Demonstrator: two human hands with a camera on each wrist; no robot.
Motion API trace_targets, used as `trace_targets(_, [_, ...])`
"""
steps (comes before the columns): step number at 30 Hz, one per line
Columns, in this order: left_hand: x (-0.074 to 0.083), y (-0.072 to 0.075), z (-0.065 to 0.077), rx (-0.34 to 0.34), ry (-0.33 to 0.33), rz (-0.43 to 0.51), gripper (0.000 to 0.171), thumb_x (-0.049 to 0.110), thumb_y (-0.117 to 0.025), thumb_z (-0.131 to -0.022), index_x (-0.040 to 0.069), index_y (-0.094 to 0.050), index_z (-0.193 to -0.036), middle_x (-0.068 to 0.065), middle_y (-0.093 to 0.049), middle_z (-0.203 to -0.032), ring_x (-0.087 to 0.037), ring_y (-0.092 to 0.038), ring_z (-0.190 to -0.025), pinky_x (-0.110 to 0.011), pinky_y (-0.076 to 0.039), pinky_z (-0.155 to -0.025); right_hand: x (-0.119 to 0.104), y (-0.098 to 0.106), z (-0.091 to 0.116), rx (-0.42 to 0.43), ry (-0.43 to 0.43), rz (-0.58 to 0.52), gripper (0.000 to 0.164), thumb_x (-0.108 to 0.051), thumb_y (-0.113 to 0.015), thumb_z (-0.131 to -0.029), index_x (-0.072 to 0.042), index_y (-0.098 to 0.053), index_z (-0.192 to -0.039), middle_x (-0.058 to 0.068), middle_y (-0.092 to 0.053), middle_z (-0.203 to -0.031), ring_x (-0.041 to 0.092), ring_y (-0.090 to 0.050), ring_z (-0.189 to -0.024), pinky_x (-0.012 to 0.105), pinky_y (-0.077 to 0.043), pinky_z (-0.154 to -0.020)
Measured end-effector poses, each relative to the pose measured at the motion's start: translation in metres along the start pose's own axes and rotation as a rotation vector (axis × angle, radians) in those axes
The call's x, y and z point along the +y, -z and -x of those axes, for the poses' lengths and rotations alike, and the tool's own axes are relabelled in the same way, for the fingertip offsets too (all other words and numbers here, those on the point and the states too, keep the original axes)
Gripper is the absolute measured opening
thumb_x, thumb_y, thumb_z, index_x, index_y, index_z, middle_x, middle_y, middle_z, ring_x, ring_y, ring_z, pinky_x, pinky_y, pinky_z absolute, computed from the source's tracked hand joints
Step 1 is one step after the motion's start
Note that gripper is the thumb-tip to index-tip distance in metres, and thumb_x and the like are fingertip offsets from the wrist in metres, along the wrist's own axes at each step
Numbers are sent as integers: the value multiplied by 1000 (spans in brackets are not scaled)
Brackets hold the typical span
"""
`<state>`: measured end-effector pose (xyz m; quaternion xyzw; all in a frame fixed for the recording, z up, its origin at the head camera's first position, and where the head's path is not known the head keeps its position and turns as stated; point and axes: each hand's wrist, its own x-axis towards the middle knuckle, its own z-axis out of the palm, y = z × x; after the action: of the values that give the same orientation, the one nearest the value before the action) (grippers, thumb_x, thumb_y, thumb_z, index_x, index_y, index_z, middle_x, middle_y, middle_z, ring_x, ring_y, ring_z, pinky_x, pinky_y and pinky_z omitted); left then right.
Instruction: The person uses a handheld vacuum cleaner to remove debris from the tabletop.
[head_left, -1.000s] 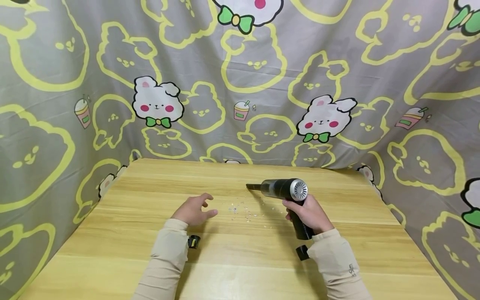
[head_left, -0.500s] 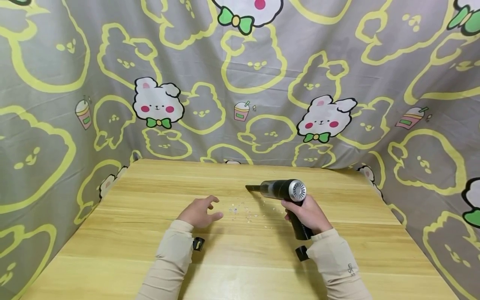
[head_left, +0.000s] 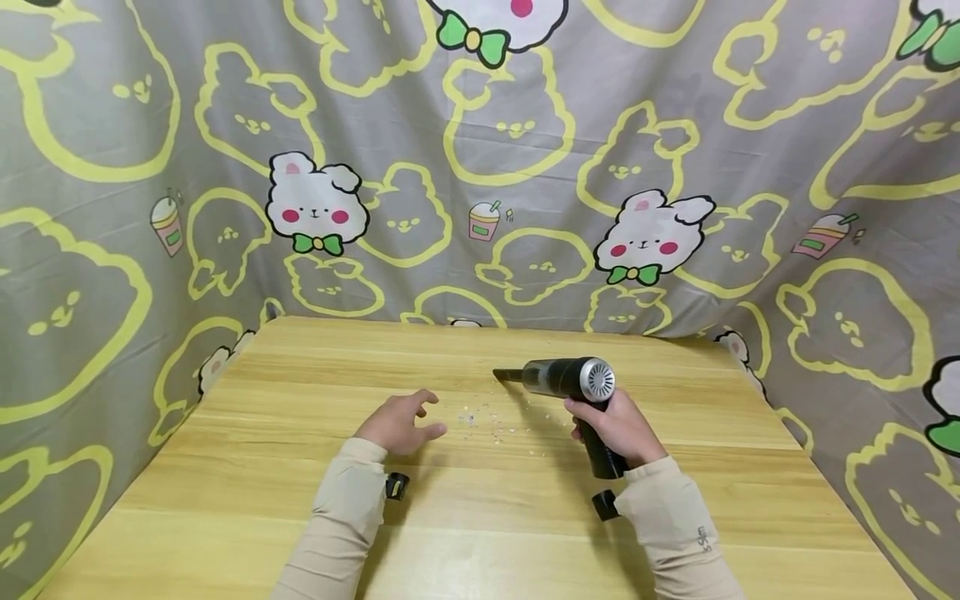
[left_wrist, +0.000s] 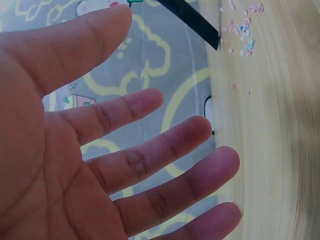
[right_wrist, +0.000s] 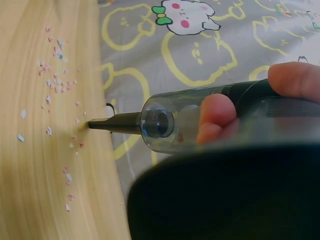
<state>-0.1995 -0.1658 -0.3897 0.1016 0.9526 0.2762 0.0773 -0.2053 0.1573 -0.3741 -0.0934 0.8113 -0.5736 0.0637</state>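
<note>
The handheld vacuum (head_left: 561, 377) is grasped by the right hand (head_left: 624, 427) beyond and right of the scraps (head_left: 471, 419), the left hand (head_left: 397, 425) relaxed and empty to their left, and the nozzle (head_left: 508, 375), perhaps touching the table (head_left: 450, 542), is best drawn low and slowly over them.

Both forearms (head_left: 341, 517) reach forward, the left hand (head_left: 393, 426) loosely spread, the right hand (head_left: 622, 428) curled in a grip.

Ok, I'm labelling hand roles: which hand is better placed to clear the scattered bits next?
Right, most likely: the right hand grips the handheld vacuum, whose nozzle points towards the table near the bits. The left hand is near them too, but holds nothing.
</note>
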Motion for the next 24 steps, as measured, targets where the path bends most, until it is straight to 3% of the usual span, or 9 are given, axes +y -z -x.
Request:
trace_targets(7, [-2,1,0,-5,4,6,50,31,-64,-91,7,-48,-132,-23,-61,-118,-38,-58,-106,-55,-47,-89,-3,2,2,18,10,0,36,-21,-66,-89,6,-53,-108,16,-61,-73,25,-63,-59,38,-53,-59])
trace_targets(18, [-9,7,4,8,26,9,50,31,-63,-92,7,-47,-133,-22,-60,-119,-31,-63,-93,-53,-49,-87,-10,6,7,-20,27,-10,38,-20,-64,-91,6,-50,-115,14,-59,-76,24,-62,-61,40,-54,-61])
trace_targets(24, [-13,14,5,18,43,26,51,31,-63,-92,7,-46,-135,-23,-60,-121,-36,-59,-103,-54,-47,-89,-13,7,9,-27,41,-8,41,-21,-64,-91,5,-48,-119,13,-57,-77,25,-62,-60,39,-53,-61])
